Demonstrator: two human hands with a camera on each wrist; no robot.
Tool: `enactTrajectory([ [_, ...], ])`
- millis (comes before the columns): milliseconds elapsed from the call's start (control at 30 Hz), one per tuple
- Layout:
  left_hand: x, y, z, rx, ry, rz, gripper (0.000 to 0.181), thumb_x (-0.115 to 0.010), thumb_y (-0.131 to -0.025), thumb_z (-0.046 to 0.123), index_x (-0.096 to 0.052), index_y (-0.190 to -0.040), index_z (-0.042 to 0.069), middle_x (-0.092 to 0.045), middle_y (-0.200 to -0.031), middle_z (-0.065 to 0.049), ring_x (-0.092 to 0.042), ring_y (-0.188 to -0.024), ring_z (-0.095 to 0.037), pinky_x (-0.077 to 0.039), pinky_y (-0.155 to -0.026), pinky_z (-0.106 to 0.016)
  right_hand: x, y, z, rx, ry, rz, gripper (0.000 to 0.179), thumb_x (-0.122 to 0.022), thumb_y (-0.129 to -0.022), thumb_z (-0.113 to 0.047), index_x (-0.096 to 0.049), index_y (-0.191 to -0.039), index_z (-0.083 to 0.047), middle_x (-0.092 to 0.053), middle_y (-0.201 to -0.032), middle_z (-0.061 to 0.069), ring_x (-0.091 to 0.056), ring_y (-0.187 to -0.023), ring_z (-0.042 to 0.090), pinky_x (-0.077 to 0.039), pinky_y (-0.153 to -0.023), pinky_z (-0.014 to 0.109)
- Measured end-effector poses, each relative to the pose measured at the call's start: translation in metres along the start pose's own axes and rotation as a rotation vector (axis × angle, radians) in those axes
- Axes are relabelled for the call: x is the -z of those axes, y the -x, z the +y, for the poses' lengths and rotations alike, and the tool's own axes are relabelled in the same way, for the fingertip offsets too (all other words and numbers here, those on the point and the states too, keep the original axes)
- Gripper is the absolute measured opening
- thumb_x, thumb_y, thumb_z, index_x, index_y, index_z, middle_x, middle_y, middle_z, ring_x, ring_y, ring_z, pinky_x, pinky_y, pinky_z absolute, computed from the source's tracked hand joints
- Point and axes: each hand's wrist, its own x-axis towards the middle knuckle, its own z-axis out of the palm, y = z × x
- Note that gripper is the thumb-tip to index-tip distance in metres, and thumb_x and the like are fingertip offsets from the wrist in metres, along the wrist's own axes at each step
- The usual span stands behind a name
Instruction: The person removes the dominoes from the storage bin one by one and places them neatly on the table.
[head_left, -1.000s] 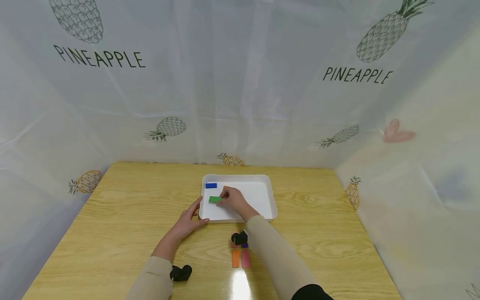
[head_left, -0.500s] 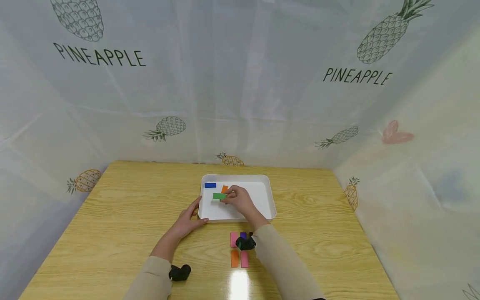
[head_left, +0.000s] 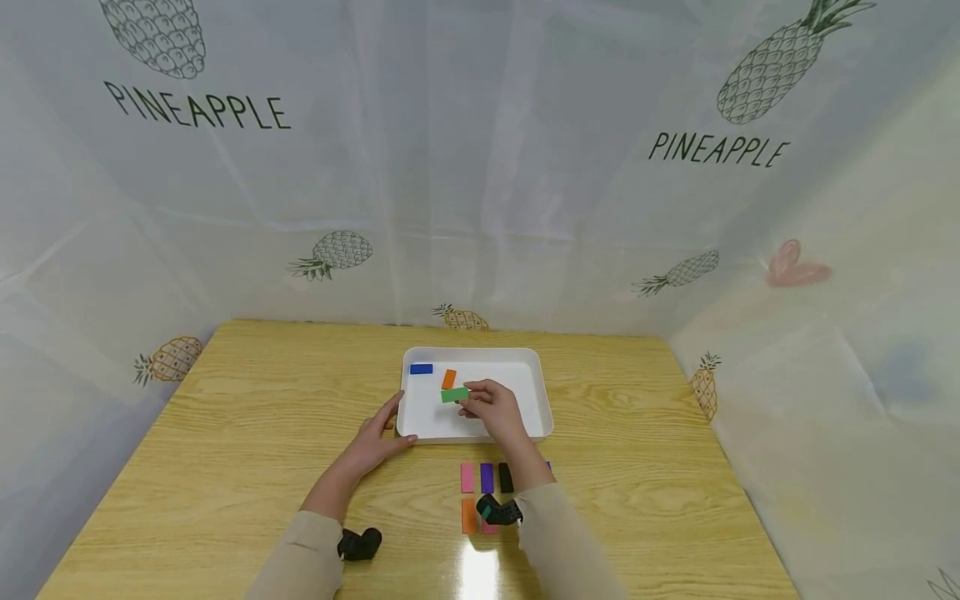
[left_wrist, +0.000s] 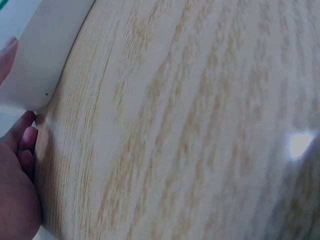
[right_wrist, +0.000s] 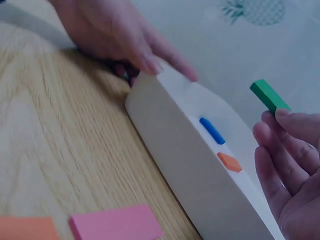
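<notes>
My right hand [head_left: 495, 410] pinches a green block [head_left: 454, 395] by one end, between thumb and fingertips, above the white tray [head_left: 521, 404]. In the right wrist view the green block [right_wrist: 270, 96] is raised over the tray wall. A blue block [head_left: 422, 368] lies near the tray's back left corner, and an orange block [head_left: 449, 379] sits right of it, slightly askew. My left hand [head_left: 366, 450] rests against the tray's near left corner, thumb on the front wall, index finger stretched along the left side. Its remaining fingers [left_wrist: 27, 140] tuck low beside the corner in the left wrist view.
Before the tray on the wooden table [head_left: 637, 467], blocks lie in rows: pink [head_left: 467, 477], purple [head_left: 487, 477], black [head_left: 506, 477] and orange [head_left: 468, 516]. A second pink block [head_left: 490, 529] is partly behind the right wrist camera [head_left: 498, 510]. A printed curtain [head_left: 480, 208] hangs behind.
My right hand has lifted the green block and carried it rightward, and the block has tilted. The orange block in the tray and the black block on the table have come into view. My left hand stays put.
</notes>
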Motion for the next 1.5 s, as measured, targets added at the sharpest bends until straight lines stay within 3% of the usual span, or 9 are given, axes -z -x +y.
enactTrajectory([
  [400, 0.001, 0.000, 0.001, -0.009, 0.020, -0.002, 0.090, -0.077, -0.086, 0.029, -0.023, -0.157, 0.018, -0.037, -0.150, -0.019, -0.040, -0.118, -0.033, -0.032, -0.098, -0.054, 0.000, 0.031, 0.001, -0.055, -0.248, 0.152, 0.037, -0.055, -0.095, 0.009, -0.050, -0.132, 0.007, -0.058, -0.101, 0.014, -0.070, -0.086, 0.029, -0.056, -0.073, 0.036],
  [800, 0.000, 0.000, 0.002, -0.006, 0.039, -0.002, 0.090, -0.077, -0.086, 0.027, -0.023, -0.157, 0.019, -0.036, -0.150, -0.019, -0.040, -0.119, -0.034, -0.032, -0.097, -0.054, 0.013, 0.058, 0.011, 0.012, -0.421, 0.145, 0.036, -0.038, -0.099, 0.012, -0.042, -0.135, 0.009, -0.048, -0.105, 0.016, -0.067, -0.096, 0.035, -0.054, -0.078, 0.037],
  [1133, 0.001, -0.002, 0.001, -0.005, 0.035, -0.003, 0.090, -0.077, -0.086, 0.028, -0.022, -0.157, 0.019, -0.036, -0.151, -0.019, -0.039, -0.120, -0.035, -0.031, -0.098, -0.057, 0.027, 0.074, 0.020, 0.048, -0.442, 0.146, 0.034, -0.037, -0.100, 0.011, -0.047, -0.133, 0.013, -0.047, -0.111, 0.018, -0.065, -0.095, 0.028, -0.052, -0.084, 0.035],
  [1433, 0.000, -0.002, 0.001, -0.008, 0.037, -0.005, 0.090, -0.077, -0.086, 0.027, -0.022, -0.157, 0.019, -0.034, -0.152, -0.019, -0.040, -0.119, -0.034, -0.032, -0.097, -0.055, 0.037, 0.087, 0.020, -0.012, -0.315, 0.183, 0.036, -0.041, -0.101, 0.008, -0.042, -0.136, 0.013, -0.047, -0.106, 0.015, -0.063, -0.100, 0.038, -0.053, -0.082, 0.034],
  [1500, 0.000, -0.002, 0.002, -0.008, 0.035, -0.005, 0.090, -0.077, -0.086, 0.028, -0.022, -0.157, 0.019, -0.034, -0.152, -0.019, -0.040, -0.119, -0.034, -0.032, -0.097, -0.055, 0.039, 0.090, 0.020, -0.021, -0.306, 0.187, 0.035, -0.043, -0.101, 0.007, -0.043, -0.134, 0.014, -0.047, -0.106, 0.015, -0.063, -0.100, 0.034, -0.054, -0.081, 0.033],
])
